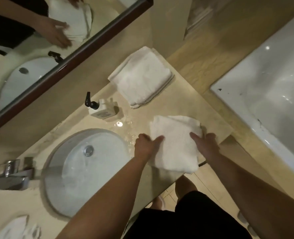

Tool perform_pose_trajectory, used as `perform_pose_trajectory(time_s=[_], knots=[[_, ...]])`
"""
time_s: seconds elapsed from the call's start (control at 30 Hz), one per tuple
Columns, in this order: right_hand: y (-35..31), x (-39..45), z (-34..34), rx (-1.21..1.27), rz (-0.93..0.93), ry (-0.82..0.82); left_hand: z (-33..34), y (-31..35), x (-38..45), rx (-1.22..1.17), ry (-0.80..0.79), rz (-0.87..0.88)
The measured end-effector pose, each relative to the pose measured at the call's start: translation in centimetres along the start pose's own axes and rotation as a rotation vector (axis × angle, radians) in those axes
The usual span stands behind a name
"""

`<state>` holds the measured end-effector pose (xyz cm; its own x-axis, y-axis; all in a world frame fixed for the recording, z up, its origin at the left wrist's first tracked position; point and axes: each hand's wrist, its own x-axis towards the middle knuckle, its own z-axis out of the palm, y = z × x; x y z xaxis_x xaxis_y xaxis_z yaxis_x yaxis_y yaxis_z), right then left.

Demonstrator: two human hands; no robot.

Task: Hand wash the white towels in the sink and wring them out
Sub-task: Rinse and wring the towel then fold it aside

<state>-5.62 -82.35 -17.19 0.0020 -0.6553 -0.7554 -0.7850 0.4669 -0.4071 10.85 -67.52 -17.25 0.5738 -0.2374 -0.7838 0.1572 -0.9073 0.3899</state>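
**Both hands on folded towel, counter edge**

Left hand (pixel 147 145) and right hand (pixel 205 145) grip opposite sides of a folded white terry towel (pixel 175 144) at the beige stone counter (pixel 94 125) edge, right of the round white sink (pixel 60 187). Chrome tap (pixel 13 176) runs water into the sink. Stack of folded white towels (pixel 141 78) sits further back, white pump bottle (pixel 101 109) beside it.

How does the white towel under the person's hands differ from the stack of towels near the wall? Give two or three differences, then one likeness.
The towel under the hands is a single rumpled piece; the folded stack is several neat layers. The left hand and right hand hold the first; nothing touches the stack. The first overhangs the counter's front edge; the stack lies wholly on it. Both are white.
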Motion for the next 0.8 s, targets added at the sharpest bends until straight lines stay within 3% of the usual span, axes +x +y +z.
perform_pose_trajectory(time_s=[0.23, 0.47, 0.6, 0.8], knots=[[0.4, 0.4, 1.7, 0.213, 0.119, -0.224, 2.0, 0.7, 0.7, -0.023, -0.139, -0.058], [-2.3, 0.4, 0.7, 0.03, -0.169, -0.277, 1.5, 0.4, -0.2, -0.563, -0.247, -0.083], [-8.1, 0.3, -0.6, 0.015, -0.347, -0.279, -0.9, 3.2, -0.9, -0.787, -0.166, 0.029], [-23.8, 0.3, 0.4, 0.084, -0.641, -0.373, -7.9, 10.4, 1.0, -1.11, 0.063, 0.279]])
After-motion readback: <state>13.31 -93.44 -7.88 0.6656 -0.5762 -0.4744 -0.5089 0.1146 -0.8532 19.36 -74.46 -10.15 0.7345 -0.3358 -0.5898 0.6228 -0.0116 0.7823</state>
